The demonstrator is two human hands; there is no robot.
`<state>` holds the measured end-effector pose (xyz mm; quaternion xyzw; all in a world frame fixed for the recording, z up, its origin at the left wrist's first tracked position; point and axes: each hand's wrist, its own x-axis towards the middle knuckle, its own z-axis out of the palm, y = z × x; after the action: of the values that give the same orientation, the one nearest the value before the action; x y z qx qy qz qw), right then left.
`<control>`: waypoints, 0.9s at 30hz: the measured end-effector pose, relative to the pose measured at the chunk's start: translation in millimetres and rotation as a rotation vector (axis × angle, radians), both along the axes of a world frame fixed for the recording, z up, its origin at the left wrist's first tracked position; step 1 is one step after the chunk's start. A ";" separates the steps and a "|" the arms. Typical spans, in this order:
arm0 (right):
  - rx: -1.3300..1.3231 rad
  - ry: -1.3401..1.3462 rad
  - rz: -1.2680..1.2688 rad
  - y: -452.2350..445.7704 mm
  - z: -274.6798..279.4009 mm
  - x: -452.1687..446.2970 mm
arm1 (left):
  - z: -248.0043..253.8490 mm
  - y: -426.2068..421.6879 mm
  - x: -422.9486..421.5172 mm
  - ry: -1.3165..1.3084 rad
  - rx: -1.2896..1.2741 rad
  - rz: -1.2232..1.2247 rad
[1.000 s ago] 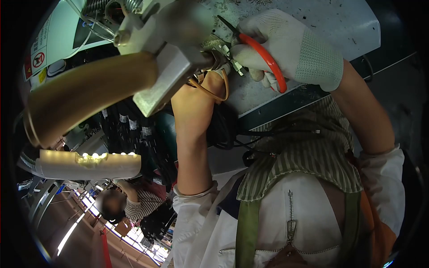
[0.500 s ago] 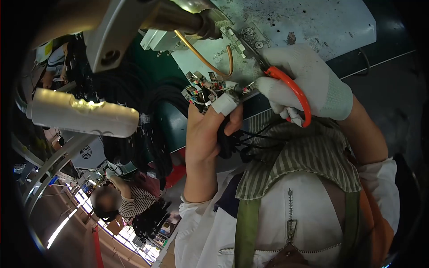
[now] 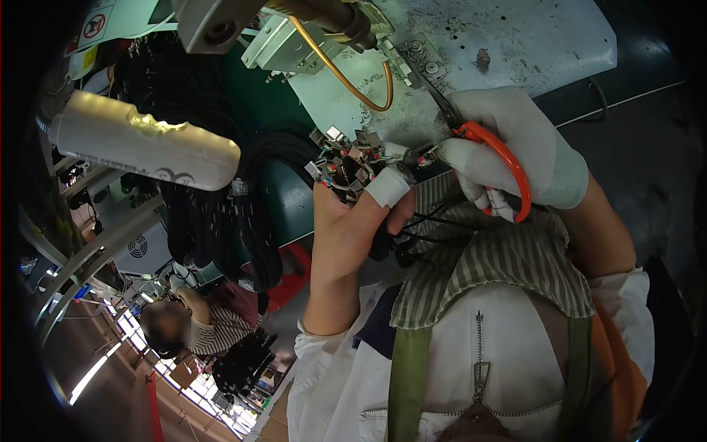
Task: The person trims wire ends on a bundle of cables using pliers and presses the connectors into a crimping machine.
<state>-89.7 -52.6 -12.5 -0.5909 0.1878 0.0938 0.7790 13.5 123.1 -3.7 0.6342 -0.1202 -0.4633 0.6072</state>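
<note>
While the left hand (image 3: 350,232) clutches bunched cable connectors (image 3: 359,156) near the metal plate (image 3: 530,48), the gloved right hand (image 3: 515,132) grips a red-handled tool (image 3: 512,166), fingertips at one connector (image 3: 426,158); handling it apparently calls for steady pinching.

The connectors (image 3: 356,152) are too small to count, and a co-worker's head (image 3: 163,328) is blurred

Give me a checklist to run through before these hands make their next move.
1. Red-handled, dark-metal tool gripped by the white-gloved right hand: ok.
2. Bunch of small silver metal connectors held in the left hand: ok.
3. Left hand gloved: not ok; bare skin shows, with a white wrap around the thumb.
4. Fingers clear of the dark cylindrical metal machine head: ok.
5. Tool tip touching the small silver metal block: cannot tell.
</note>
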 end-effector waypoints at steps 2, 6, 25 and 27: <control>-0.294 -0.055 -0.006 -5.7 -5.5 -6.4 | 0.2 -3.2 -3.5 -0.069 0.036 0.034; -0.958 -0.023 0.006 -14.8 -9.6 -20.0 | -7.6 6.8 0.2 -0.160 -0.108 0.011; -0.122 -0.007 -0.220 20.3 2.0 -12.4 | -6.5 -5.0 -30.8 -0.624 -0.088 0.081; -0.515 -0.089 -0.344 31.8 -3.1 -15.4 | -3.8 -1.3 -27.6 -0.531 -0.015 0.131</control>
<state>-105.1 -20.9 -15.6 -0.7319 0.2685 -0.1158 0.6155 -14.1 121.9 -7.5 0.7355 -0.2372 -0.2396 0.5877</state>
